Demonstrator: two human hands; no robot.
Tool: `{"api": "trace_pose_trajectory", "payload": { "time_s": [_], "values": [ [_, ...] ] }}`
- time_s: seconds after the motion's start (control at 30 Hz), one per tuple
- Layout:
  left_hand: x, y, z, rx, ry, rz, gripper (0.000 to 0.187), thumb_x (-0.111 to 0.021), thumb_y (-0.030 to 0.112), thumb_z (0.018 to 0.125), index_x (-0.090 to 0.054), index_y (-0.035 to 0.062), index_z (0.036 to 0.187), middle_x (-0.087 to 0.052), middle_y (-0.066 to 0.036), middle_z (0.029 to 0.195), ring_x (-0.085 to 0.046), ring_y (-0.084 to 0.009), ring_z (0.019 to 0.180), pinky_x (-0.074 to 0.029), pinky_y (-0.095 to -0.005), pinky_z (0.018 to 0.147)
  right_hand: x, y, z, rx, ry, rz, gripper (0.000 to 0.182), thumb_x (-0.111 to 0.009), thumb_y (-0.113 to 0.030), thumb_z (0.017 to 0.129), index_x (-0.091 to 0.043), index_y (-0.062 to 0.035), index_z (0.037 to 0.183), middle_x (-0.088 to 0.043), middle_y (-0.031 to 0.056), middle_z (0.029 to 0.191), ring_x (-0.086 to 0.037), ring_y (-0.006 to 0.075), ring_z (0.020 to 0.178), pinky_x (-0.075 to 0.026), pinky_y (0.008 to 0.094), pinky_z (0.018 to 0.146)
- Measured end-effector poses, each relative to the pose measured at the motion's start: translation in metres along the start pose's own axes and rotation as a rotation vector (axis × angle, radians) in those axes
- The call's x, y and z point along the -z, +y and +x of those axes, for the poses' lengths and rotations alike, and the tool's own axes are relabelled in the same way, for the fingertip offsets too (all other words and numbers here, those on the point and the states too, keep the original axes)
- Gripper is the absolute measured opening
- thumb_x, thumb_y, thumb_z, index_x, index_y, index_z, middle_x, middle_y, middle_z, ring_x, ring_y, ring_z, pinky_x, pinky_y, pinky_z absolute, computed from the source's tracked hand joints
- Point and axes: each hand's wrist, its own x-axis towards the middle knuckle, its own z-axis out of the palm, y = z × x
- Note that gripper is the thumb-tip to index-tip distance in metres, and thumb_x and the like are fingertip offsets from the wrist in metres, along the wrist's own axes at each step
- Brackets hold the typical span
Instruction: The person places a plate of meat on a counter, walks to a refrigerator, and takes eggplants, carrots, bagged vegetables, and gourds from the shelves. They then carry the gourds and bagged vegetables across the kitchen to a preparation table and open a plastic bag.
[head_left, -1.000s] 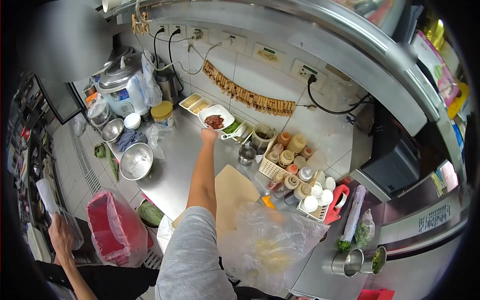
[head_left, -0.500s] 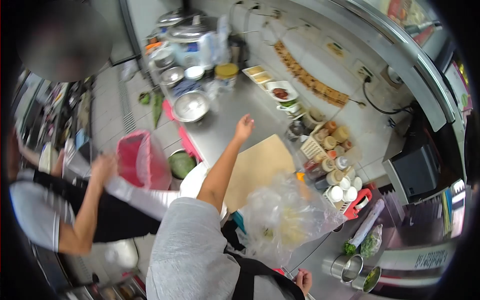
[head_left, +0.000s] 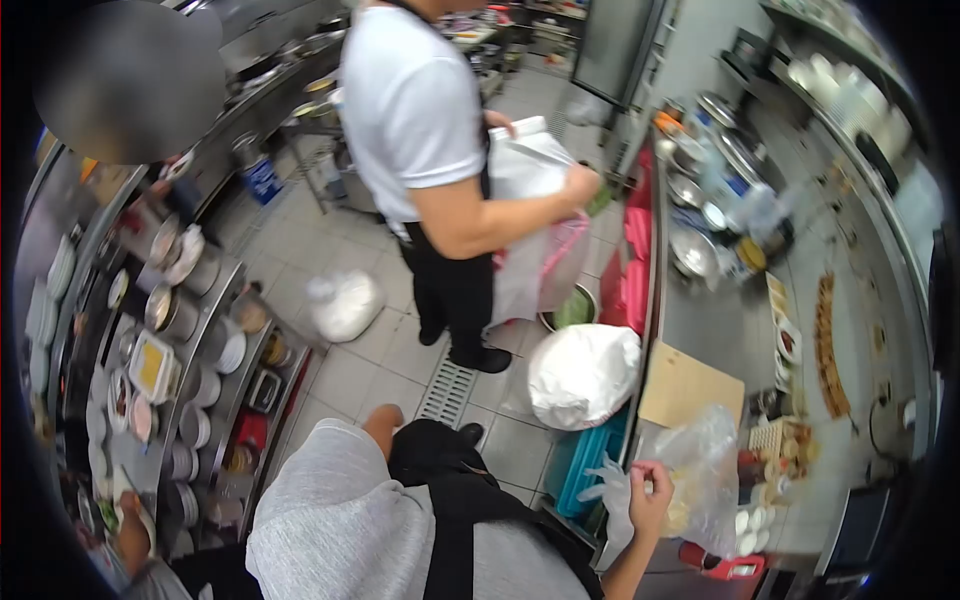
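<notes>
Right hand (head_left: 648,492) pinching the clear plastic bag (head_left: 700,478) at the counter (head_left: 705,335) edge; left grip cannot be told; best kept firm at the bag's mouth, clear of the sauce bottles (head_left: 790,445).

A person in a white T-shirt (head_left: 410,100) stands across the tiled floor, holding a pale plastic bag (head_left: 525,165). A tan wooden cutting board (head_left: 685,385) lies above the fingers, and a white bag-lined bin (head_left: 583,375), seemingly full, stands beside it.
</notes>
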Motion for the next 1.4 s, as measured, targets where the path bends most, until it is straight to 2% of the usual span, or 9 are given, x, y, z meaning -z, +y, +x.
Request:
{"api": "trace_pose_trajectory", "payload": {
  "time_s": [0.23,0.57,0.7,0.83,0.9,0.93,1.03,1.07,1.4],
  "values": [
    [0.009,-0.19,-0.03,0.211,0.349,-1.055,0.033,-0.057,0.032,0.085,-0.065,0.0031,0.098,-0.066,-0.013,0.082,-0.065,-0.0269,0.065,-0.053,-0.0422,0.057,-0.19,-0.11,0.057,0.241,-0.296,0.213,0.006,-0.063,-0.005,0.075,-0.062,-0.0015,0.08,-0.057,0.0063,0.068,-0.054,0.0145,0.066,-0.042,0.0255,0.063],
    [-0.074,-0.396,-0.025,0.409,-0.281,-1.236,0.044,-0.051,0.039,0.089,-0.053,0.0039,0.115,-0.063,-0.012,0.106,-0.063,-0.0236,0.081,-0.051,-0.0415,0.066,-0.509,-0.326,0.085,0.641,-1.013,0.688,0.014,-0.07,-0.013,0.074,-0.061,-0.0024,0.074,-0.057,0.0047,0.065,-0.054,0.0178,0.061,-0.042,0.0272,0.056],
    [-0.052,-0.47,-0.029,0.477,-0.033,-1.433,0.041,-0.05,0.037,0.089,-0.051,0.0061,0.116,-0.062,-0.011,0.107,-0.062,-0.0233,0.084,-0.049,-0.0422,0.068,-0.557,-0.432,0.124,1.243,-0.638,0.768,0.047,-0.07,-0.05,0.07,-0.061,-0.005,0.074,-0.053,0.0037,0.064,-0.05,0.0185,0.056,-0.037,0.0302,0.048],
    [-0.036,-0.505,-0.006,0.459,0.238,-1.695,0.035,-0.053,0.036,0.087,-0.052,0.009,0.111,-0.063,-0.011,0.096,-0.062,-0.0242,0.075,-0.049,-0.0411,0.062,-0.557,-0.494,0.147,1.42,-0.057,0.735,0.057,-0.066,-0.066,0.065,-0.054,-0.0113,0.076,-0.043,-0.0041,0.069,-0.043,0.015,0.063,-0.032,0.0311,0.06],
    [-0.035,-0.493,0.008,0.449,0.275,-1.698,0.034,-0.053,0.036,0.087,-0.051,0.0096,0.109,-0.063,-0.011,0.094,-0.062,-0.0247,0.073,-0.049,-0.0413,0.061,-0.569,-0.508,0.157,1.426,0.172,0.8,0.054,-0.063,-0.067,0.065,-0.052,-0.016,0.076,-0.039,-0.0065,0.07,-0.039,0.0126,0.064,-0.028,0.0323,0.069],
    [-0.031,-0.489,0.011,0.444,0.223,-1.712,0.033,-0.054,0.035,0.087,-0.051,0.0103,0.109,-0.063,-0.011,0.093,-0.062,-0.0252,0.074,-0.048,-0.0417,0.061,-0.583,-0.522,0.159,1.312,0.389,0.981,0.025,-0.071,-0.027,0.067,-0.05,-0.0182,0.058,-0.04,-0.008,0.059,-0.04,0.0081,0.056,-0.03,0.0305,0.069],
    [-0.006,-0.481,0.024,0.479,0.086,-1.68,0.032,-0.056,0.032,0.086,-0.05,0.0107,0.109,-0.063,-0.011,0.091,-0.062,-0.0268,0.076,-0.048,-0.0411,0.062,-0.586,-0.518,0.215,1.672,0.431,0.789,0.027,-0.055,-0.036,0.09,-0.052,-0.0104,0.08,-0.051,-0.002,0.077,-0.046,0.0127,0.062,-0.039,0.0294,0.055],
    [-0.014,-0.475,0.039,0.476,0.005,-1.639,0.029,-0.055,0.031,0.086,-0.051,0.01,0.106,-0.063,-0.011,0.09,-0.062,-0.026,0.075,-0.048,-0.0395,0.062,-0.592,-0.512,0.222,1.527,0.543,0.884,0.039,-0.061,-0.061,0.071,-0.053,-0.0238,0.067,-0.034,-0.0116,0.06,-0.035,0.0072,0.058,-0.026,0.0335,0.074],
    [0.15,-0.461,0.177,0.03,0.018,-1.026,0.025,-0.056,0.031,0.087,-0.055,0.0079,0.097,-0.062,-0.009,0.083,-0.06,-0.0222,0.07,-0.048,-0.0358,0.059,-0.622,-0.492,0.343,1.305,0.665,0.756,0.023,-0.066,-0.035,0.067,-0.049,-0.0208,0.06,-0.036,-0.0102,0.059,-0.037,0.0068,0.056,-0.027,0.0314,0.072]
  ]
}}
